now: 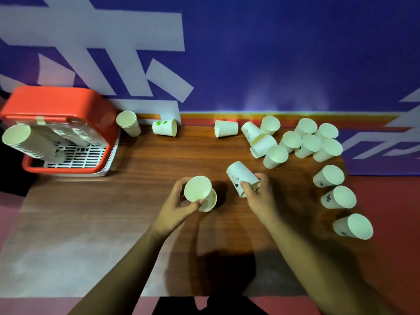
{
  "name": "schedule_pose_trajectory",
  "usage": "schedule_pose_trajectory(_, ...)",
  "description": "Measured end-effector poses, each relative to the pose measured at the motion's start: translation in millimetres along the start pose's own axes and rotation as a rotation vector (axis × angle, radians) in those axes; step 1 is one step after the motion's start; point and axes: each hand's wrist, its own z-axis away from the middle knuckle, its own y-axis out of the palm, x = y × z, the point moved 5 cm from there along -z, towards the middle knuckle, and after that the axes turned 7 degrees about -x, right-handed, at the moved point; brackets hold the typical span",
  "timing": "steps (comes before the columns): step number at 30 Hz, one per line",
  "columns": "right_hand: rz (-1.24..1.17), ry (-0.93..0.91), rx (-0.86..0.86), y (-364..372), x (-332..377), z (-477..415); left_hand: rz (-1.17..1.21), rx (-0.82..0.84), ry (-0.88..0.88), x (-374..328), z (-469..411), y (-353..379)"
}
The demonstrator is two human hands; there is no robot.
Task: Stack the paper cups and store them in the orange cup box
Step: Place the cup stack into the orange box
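Left hand (176,202) curled round nested cups (197,189) over mid-table (136,178) | right hand (259,197) pinching one tilted cup (238,175) just beside them | loose cups (306,142) scattered right | orange box (56,103) far left, cup stacks (27,142) inside

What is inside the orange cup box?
Stacked paper cups lie inside the orange cup box on a white slotted tray. The stacks cover the tray's rear part.

left hand (179,201) gripping short cup stack (197,188) mid tabletop (113,212), right hand (259,196) pinching tilted single cup (238,175) just beside it, orange cup box (68,103) at back-left corner holding stored stacks (25,142), loose cups (291,139) bunched back-right, more down the right edge
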Motion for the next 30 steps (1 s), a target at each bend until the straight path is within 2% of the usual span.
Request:
schedule_pose_trajectory(6,-0.046,-0.002,0.007,-28.5,-5.7,14.5,-0.303,-0.038,0.085,13.7,-2.2,18.6)
schedule_pose_trajectory(8,-0.046,-0.006,0.006,-30.7,-6.0,18.4,-0.453,-0.047,0.091,23.3,-5.0,20.0)
schedule_pose_trajectory(10,-0.045,-0.025,0.025,-29.7,-3.2,22.5,-0.504,-0.04,0.08,29.7,-4.3,21.2)
schedule_pose_trajectory(14,-0.066,-0.12,0.07,-22.5,12.4,28.0,-0.505,0.004,0.009,34.0,-3.6,17.4)
schedule_pose_trajectory(17,0.008,-0.19,0.135,-10.4,31.6,34.1,-0.446,0.076,-0.074,41.9,-0.4,9.0)
schedule_pose_trajectory(21,0.16,-0.369,0.221,7.8,57.7,45.6,-0.206,-0.055,-0.082,29.7,4.9,-11.0)
schedule_pose_trajectory(23,0.256,-0.475,0.239,19.2,63.8,50.6,-0.139,-0.071,-0.067,19.1,5.5,-17.1)
schedule_pose_trajectory(26,0.356,-0.535,0.295,39.7,61.7,56.8,-0.135,0.02,-0.03,10.1,2.4,-18.6)
schedule_pose_trajectory(30,0.399,-0.511,0.355,65.9,49.4,62.9,-0.274,0.193,0.021,13.2,-7.3,-16.1)
